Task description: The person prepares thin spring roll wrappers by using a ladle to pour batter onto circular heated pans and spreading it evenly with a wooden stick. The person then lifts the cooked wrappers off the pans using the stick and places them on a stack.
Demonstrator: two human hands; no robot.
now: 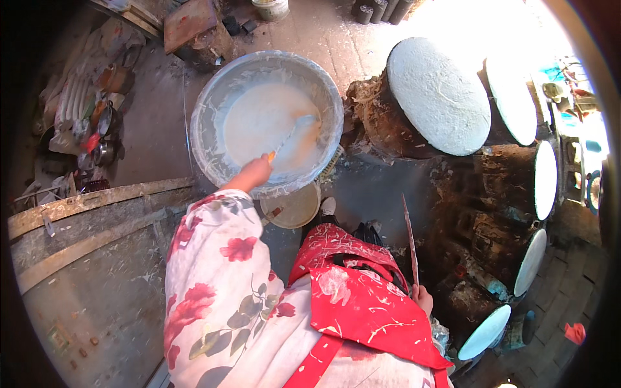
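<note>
1. Head view, looking down: the left hand [253,173] has its fingers closed around the orange handle end of a brush [292,134].
2. That brush runs on a slant, its long axis going from the hand up and to the right; the pale, wet head points toward the far right side of the basin and lies in the liquid.
3. The right hand [424,299], low beside the red apron [362,304], has its fingers wrapped around the lower end of a thin stick [410,239], which stands nearly upright with its tip pointing away and slightly left.
4. The brush head sits in a wide metal basin [210,110] holding milky white liquid [259,116]; the liquid surface to the left of the brush is open, while the basin's right wall is close to the brush head.
5. Just beyond the basin's near rim a small round lid [296,208] rests on the floor [155,123].
6. To the right, close against the basin, stands a row of dark round moulds [440,97] with white-coated faces, leaving little room on that side.
7. Left of the basin the floor lies open up to a low concrete ledge [97,200].
</note>
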